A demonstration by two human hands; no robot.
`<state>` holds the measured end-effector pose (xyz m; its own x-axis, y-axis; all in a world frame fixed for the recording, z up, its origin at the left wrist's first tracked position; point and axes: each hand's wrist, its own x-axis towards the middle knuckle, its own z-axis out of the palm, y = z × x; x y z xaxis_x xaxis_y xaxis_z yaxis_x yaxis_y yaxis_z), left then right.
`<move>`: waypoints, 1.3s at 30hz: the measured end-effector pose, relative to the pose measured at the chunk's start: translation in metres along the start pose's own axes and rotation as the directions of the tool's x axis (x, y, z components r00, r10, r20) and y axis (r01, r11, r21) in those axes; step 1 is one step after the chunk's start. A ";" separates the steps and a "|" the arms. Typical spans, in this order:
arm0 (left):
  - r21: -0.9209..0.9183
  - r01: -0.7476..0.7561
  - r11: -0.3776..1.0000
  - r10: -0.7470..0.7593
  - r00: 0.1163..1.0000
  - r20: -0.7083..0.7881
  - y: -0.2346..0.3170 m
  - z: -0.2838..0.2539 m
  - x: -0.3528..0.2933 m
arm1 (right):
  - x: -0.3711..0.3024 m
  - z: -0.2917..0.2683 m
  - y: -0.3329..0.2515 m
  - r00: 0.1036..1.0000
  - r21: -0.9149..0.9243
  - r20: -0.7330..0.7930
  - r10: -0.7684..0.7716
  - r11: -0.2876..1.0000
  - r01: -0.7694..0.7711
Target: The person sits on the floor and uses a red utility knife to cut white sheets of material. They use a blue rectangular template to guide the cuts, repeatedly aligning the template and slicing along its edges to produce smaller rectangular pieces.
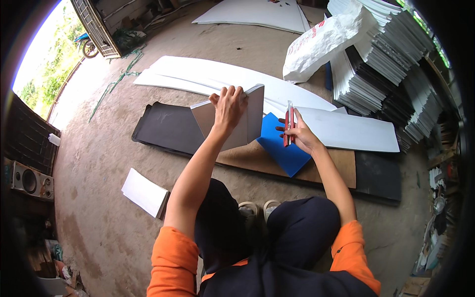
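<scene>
My left hand [229, 110] grips the top edge of a bent grey panel with pale edges [254, 114], held up above the work boards. Whether it is one sheet or several together, I cannot tell. In my right hand [303, 136] is a red utility knife [288, 127], upright with its metal tip pointing away from me. A blue sheet [286, 151] lies under and between the hands, on a brown board [336, 166]. That board rests on a long black base [168, 123]. White sheets [351, 129] lie along its far side.
A small stack of white pieces [144, 192] sits on the floor at left. Tall piles of white and black sheets [361, 89] stand at right, a white sack [321, 47] leaning there. Farther off lies a large white sheet [247, 14]. A speaker [30, 180] stands at far left.
</scene>
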<state>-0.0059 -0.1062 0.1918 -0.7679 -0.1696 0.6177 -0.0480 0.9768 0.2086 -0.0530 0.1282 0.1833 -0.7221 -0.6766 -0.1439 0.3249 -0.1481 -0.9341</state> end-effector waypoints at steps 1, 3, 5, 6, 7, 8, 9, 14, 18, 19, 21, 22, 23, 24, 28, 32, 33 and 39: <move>0.001 0.008 1.000 -0.008 1.000 -0.007 -0.002 -0.001 0.001 | 0.001 -0.002 -0.001 1.000 -0.041 -0.016 -0.011 0.999 0.011; -0.013 0.044 0.999 -0.044 0.999 -0.015 -0.005 -0.003 0.001 | 0.004 -0.006 -0.002 0.998 -0.126 -0.045 -0.038 0.991 0.032; -0.046 0.070 0.997 -0.070 0.997 -0.012 -0.006 -0.004 0.000 | 0.004 -0.008 -0.006 0.994 -0.269 -0.102 -0.038 0.963 0.010; -0.044 0.069 0.997 -0.069 0.998 -0.003 -0.007 -0.004 -0.001 | 0.005 -0.008 -0.006 0.991 -0.334 -0.126 -0.041 0.942 -0.003; -0.043 0.069 0.997 -0.069 0.998 0.007 -0.009 -0.002 -0.003 | 0.008 -0.007 -0.003 0.987 -0.378 -0.132 -0.089 0.925 0.032; -0.042 0.069 0.997 -0.069 0.998 0.015 -0.010 -0.002 -0.004 | 0.009 -0.006 -0.003 0.982 -0.443 -0.152 -0.108 0.896 0.029; -0.040 0.058 0.998 -0.057 0.998 0.014 -0.009 -0.002 -0.005 | 0.009 -0.004 -0.004 0.976 -0.505 -0.174 -0.127 0.863 0.023; -0.024 0.011 1.000 -0.011 0.999 0.031 -0.001 -0.004 -0.013 | 0.003 0.009 -0.017 0.912 -0.707 -0.274 -0.306 0.706 0.025; -0.009 0.013 1.000 -0.010 0.976 0.216 -0.008 -0.009 -0.018 | -0.014 0.014 -0.037 0.886 -0.801 -0.254 -0.388 0.597 0.032; -0.014 -0.021 1.000 0.024 0.977 0.213 -0.007 -0.011 -0.020 | -0.019 0.018 -0.043 0.891 -0.808 -0.246 -0.381 0.589 0.029; -0.026 -0.053 0.998 0.056 0.984 0.171 -0.009 -0.012 -0.021 | -0.028 0.033 -0.056 0.899 -0.832 -0.228 -0.375 0.554 0.020; -0.030 -0.069 0.997 0.073 0.986 0.152 -0.012 -0.013 -0.022 | -0.031 0.043 -0.058 0.897 -0.841 -0.221 -0.383 0.541 0.024; -0.019 -0.053 0.998 0.055 0.984 0.167 -0.016 -0.015 -0.024 | -0.029 0.048 -0.051 0.904 -0.844 -0.218 -0.368 0.537 0.015; -0.015 -0.037 0.999 0.039 0.983 0.178 -0.016 -0.019 -0.024 | -0.026 0.054 -0.044 0.909 -0.850 -0.218 -0.355 0.526 0.002; -0.020 -0.020 1.000 0.023 0.979 0.203 -0.015 -0.032 -0.022 | -0.022 0.089 -0.005 0.919 -0.768 -0.233 -0.319 0.640 0.027; 0.001 -0.017 1.000 0.016 0.980 0.197 -0.022 -0.025 -0.026 | -0.019 0.116 0.031 0.895 -0.863 -0.183 -0.407 0.502 0.052; -0.011 -0.016 1.000 0.018 0.985 0.174 -0.024 -0.024 -0.027 | -0.019 0.119 0.039 0.891 -0.864 -0.170 -0.420 0.499 0.071; -0.022 -0.057 0.998 0.060 0.971 0.230 -0.017 -0.016 -0.023 | -0.015 0.133 0.036 0.898 -0.893 -0.169 -0.406 0.448 0.034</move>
<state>0.0225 -0.1213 0.1866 -0.8956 -0.0757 0.4383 0.0099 0.9818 0.1897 0.0503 0.0368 0.1953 -0.8839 -0.4254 0.1945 -0.4246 0.5553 -0.7151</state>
